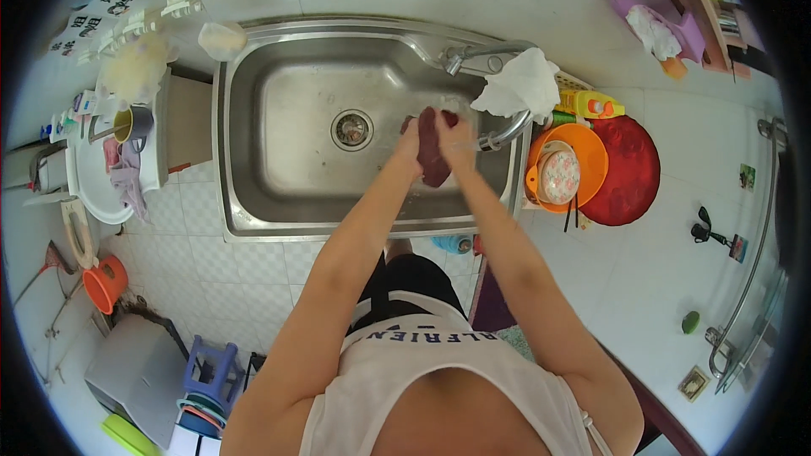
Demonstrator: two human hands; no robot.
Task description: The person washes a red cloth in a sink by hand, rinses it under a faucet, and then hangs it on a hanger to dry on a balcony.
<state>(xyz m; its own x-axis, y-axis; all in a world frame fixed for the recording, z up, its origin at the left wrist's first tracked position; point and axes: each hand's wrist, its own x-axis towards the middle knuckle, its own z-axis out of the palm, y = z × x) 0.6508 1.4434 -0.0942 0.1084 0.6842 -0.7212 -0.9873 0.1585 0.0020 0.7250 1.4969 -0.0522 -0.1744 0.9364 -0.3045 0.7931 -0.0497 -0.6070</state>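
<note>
Both my hands grip a wet dark red cloth [433, 149] over the right part of a stainless steel sink basin [298, 171]. My left hand [408, 147] has its left side, and my right hand [456, 139] its right side. Beside my right hand is the end of a curved chrome faucet [507, 133], and water seems to splash about the fingers. A white cloth [523, 85] hangs over the faucet's pipe. The drain strainer [352, 130] lies to the left of my hands.
Right of the sink stand an orange plastic basin [594, 161] with floral bowls [561, 177], a yellow bottle [586, 104] and a round red lid or cushion [627, 171]. A white washbasin [104, 202] with a mug [134, 124] stands at the left. Purple stools [212, 370] stand lower left.
</note>
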